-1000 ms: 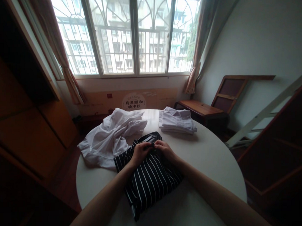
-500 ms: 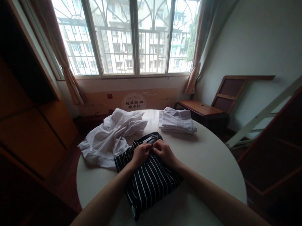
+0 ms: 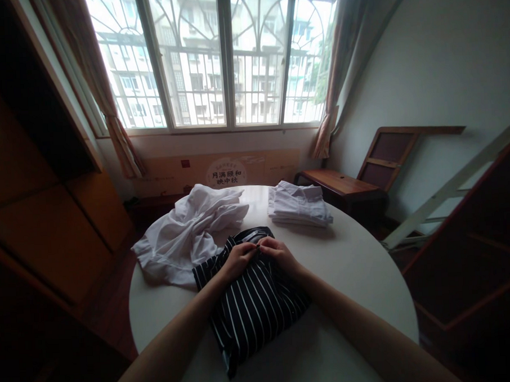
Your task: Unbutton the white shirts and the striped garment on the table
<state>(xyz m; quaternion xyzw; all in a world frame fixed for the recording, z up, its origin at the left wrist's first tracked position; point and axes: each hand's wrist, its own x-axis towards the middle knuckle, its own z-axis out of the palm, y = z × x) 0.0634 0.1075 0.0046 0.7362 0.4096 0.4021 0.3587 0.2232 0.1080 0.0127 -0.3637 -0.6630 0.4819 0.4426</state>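
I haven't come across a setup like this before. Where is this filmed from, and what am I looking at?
There is no machine here: these are a person's own bare hands. The camera is worn on the head, looking forward and down, so the forearms reach in from the bottom edge.

On the round white table, a rumpled white garment lies at far left and a folded white stack at far right. Nearest is a black garment with white stripes. The left hand and right hand pinch it near its far end, fingertips close together.

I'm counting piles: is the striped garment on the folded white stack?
No, the striped garment lies on the table, apart from the stack.
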